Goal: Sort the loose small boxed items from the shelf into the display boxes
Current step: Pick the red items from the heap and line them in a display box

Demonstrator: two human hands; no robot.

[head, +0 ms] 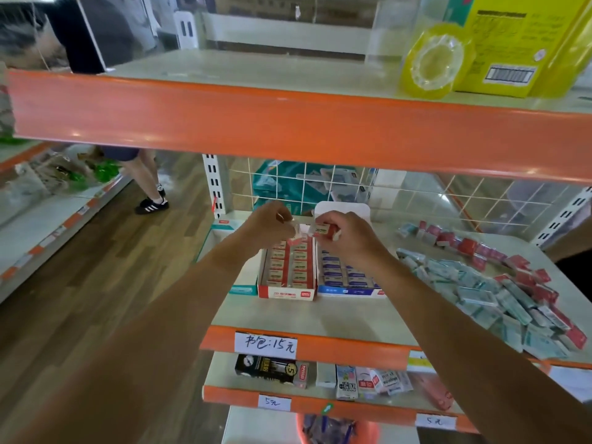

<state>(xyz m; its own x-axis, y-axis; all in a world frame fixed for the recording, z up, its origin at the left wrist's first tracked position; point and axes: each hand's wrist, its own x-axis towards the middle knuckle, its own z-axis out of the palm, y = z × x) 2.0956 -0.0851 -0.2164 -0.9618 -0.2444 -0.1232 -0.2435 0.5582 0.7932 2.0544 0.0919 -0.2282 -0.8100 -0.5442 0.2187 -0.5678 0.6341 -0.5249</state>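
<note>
My right hand (pixel 344 233) pinches a small red-and-white boxed item (pixel 325 231) above the back of the display boxes. My left hand (pixel 272 224) holds a small piece with clear wrapping (pixel 296 229) next to it; what it is stays unclear. Below them stands a red display box (pixel 286 291) filled with rows of red-and-white items. Beside it on the right stands a blue display box (pixel 349 291) holding blue-labelled items. A teal display box (pixel 243 290) sits at the left, mostly hidden by my left arm. A heap of loose red and teal small boxed items (pixel 499 283) lies on the shelf to the right.
The orange-fronted upper shelf (pixel 288 126) hangs close above my hands, carrying a yellow tape roll (pixel 432 62) and a yellow box (pixel 519 43). A wire grid (pixel 416 197) backs the shelf. Lower shelves hold boxed goods (pixel 272 370). A person (pixel 144 184) stands in the aisle at left.
</note>
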